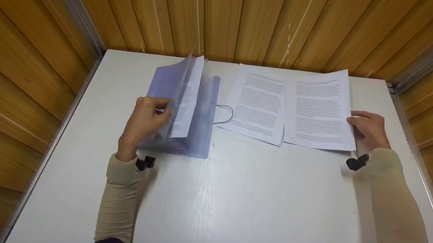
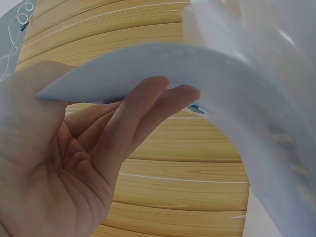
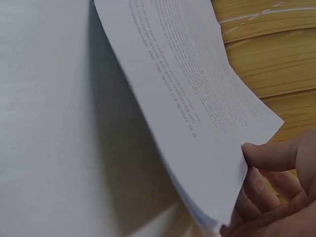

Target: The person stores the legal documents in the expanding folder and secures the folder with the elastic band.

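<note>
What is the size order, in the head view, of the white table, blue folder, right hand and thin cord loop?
1. White table
2. Blue folder
3. Right hand
4. Thin cord loop

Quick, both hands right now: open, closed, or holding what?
Left hand: closed, holding a folder leaf.
Right hand: closed, holding printed paper by its edge.

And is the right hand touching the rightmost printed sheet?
Touching. The right wrist view shows the right hand gripping the printed sheet by its edge, with no gap visible.
</note>
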Tool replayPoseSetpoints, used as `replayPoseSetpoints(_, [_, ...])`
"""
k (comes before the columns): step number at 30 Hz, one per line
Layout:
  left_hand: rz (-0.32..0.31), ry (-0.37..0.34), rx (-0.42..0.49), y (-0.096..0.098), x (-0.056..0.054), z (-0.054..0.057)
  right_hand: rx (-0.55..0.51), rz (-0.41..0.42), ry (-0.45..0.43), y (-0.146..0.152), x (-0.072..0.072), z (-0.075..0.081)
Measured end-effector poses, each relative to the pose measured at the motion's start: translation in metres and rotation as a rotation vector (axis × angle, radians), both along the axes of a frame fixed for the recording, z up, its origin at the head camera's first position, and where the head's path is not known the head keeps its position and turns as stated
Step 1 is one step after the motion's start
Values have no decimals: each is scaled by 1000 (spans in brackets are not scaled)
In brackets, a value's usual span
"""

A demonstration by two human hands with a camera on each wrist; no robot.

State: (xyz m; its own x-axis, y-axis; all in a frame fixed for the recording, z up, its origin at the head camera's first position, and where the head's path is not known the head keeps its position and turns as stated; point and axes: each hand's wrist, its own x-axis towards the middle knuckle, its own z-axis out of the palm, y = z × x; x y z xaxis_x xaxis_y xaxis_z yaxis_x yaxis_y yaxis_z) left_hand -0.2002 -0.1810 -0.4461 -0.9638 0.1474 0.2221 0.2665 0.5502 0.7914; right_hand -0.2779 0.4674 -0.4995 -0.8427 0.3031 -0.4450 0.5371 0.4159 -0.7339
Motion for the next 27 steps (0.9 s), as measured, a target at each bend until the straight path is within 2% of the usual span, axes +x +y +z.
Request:
replayPoseSetpoints(6, [-4,39,-5,-1,-1,0,-131,-44,-25,3,1,2])
replayPoseSetpoints(15, [-6,42,2,-2,-1,0,-263,-78,-77,1,5,7])
replayPoseSetpoints(27, [4,36,-11,-4,-2,1,-329,-104,-73,-3,10,16])
